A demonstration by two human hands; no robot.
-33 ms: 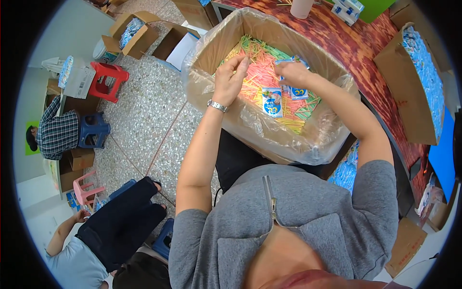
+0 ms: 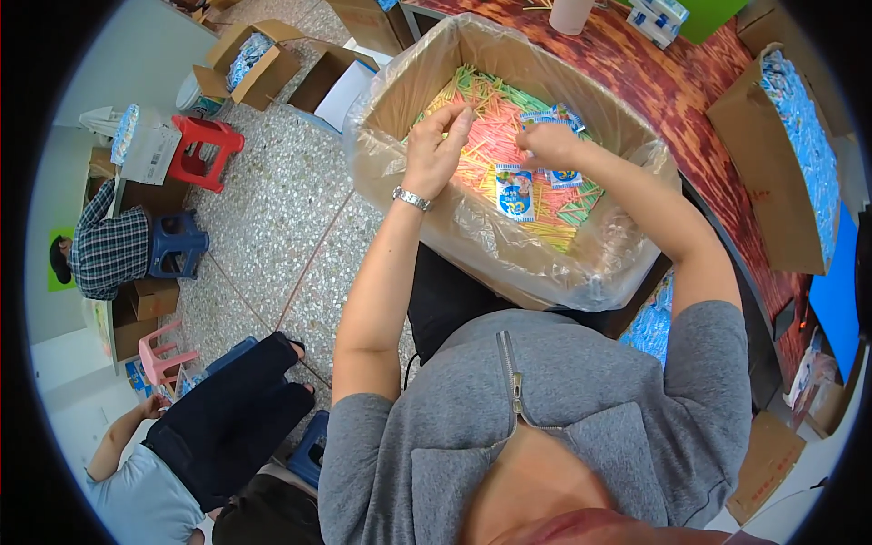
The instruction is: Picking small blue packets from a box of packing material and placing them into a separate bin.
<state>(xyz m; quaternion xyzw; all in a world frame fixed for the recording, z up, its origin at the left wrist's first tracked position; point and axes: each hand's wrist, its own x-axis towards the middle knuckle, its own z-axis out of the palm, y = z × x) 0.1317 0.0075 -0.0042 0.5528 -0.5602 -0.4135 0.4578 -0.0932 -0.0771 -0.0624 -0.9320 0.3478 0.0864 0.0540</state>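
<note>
A large cardboard box lined with clear plastic (image 2: 400, 86) stands right in front of me. Inside lie many thin pink, yellow and green sticks (image 2: 495, 127), heaped loosely. My left hand (image 2: 436, 153) hovers over the left part of the heap, thumb and fingers drawn together; whatever is between them is too small to make out. Over the right part is my right hand (image 2: 554, 145) with curled fingers, their contents hidden. Beside and partly under it lie small blue-and-white packets (image 2: 565, 176). Another blue-and-white packet (image 2: 515, 193) rests on the sticks nearer to me.
A red patterned table (image 2: 627, 73) runs behind the box, bearing a pale cup (image 2: 570, 15). At the right stands a carton of blue packets (image 2: 799, 136). To the left are a red stool (image 2: 204, 150) and open cartons (image 2: 250, 68). Two people (image 2: 109, 245) sit on the left side.
My right hand has shifted slightly left and down over the sticks. The left hand has hardly moved.
</note>
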